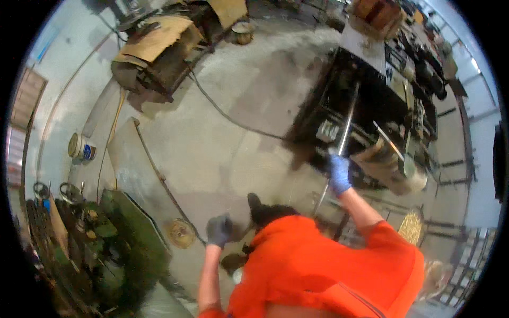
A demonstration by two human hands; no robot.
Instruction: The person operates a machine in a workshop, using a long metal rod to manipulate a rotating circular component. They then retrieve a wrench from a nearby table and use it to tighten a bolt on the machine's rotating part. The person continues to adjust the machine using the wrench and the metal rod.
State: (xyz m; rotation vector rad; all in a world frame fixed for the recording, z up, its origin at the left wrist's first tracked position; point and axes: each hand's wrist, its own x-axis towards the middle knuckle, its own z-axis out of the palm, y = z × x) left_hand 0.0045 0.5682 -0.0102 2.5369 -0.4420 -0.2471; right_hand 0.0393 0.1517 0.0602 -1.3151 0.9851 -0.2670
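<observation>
A long, shiny metal rod (347,127) runs through my right hand (340,175), which wears a blue glove and is closed round it. The rod slants from the dark bench at the upper right down past my right side. In a dark grey glove, my left hand (219,230) hangs low on the left beside my body. Its fingers look curled together, though blurred, and no object shows in them. My orange top (323,259) fills the lower middle.
Green machinery (127,233) with handwheels stands at the left. A cardboard-topped bench (159,40) is at the far left, a white bucket (82,147) by the wall. A cable (228,117) crosses the floor. The dark workbench (366,79) at right carries cluttered tools; a pale cylindrical container (395,169) lies nearby.
</observation>
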